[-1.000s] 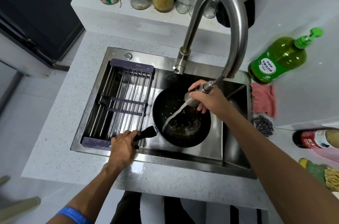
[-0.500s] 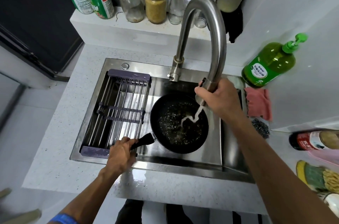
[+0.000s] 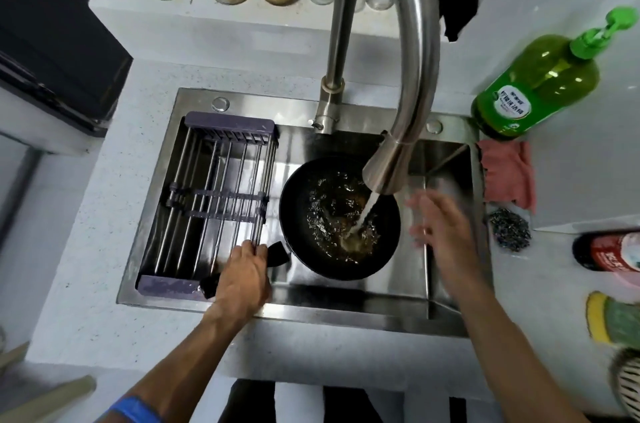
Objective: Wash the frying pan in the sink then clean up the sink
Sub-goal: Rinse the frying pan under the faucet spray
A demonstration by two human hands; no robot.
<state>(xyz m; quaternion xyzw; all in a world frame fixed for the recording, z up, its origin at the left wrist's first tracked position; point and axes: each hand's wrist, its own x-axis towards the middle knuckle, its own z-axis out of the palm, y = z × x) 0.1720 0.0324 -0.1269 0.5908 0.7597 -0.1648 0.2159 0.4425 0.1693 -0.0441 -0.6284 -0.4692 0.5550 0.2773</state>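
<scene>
Rinsing a greasy frying pan (image 3: pixel 339 218) under running water, down in the steel sink (image 3: pixel 346 298).

Sitting at far left over the basin, a purple-ended drying rack (image 3: pixel 221 201); just right of it, left hand (image 3: pixel 242 275) clamping shut around the black pan handle (image 3: pixel 277 253), keeping the pan flat on the sink floor. Pouring from the faucet head (image 3: pixel 388 166) into the pan's right half, water stream (image 3: pixel 363 215) churning brown residue. Hovering beside the pan's right edge, right hand (image 3: pixel 440 225) blurring, fingers apart, gripping nothing. Waiting further right on the counter: green dish soap bottle (image 3: pixel 540 83), pink cloth (image 3: pixel 507 173), steel scourer (image 3: pixel 509 228). Probably best: keeping the handle firmly pinned, tilting slightly to swirl and dump the dirty water, then reaching for soap and scourer.
</scene>
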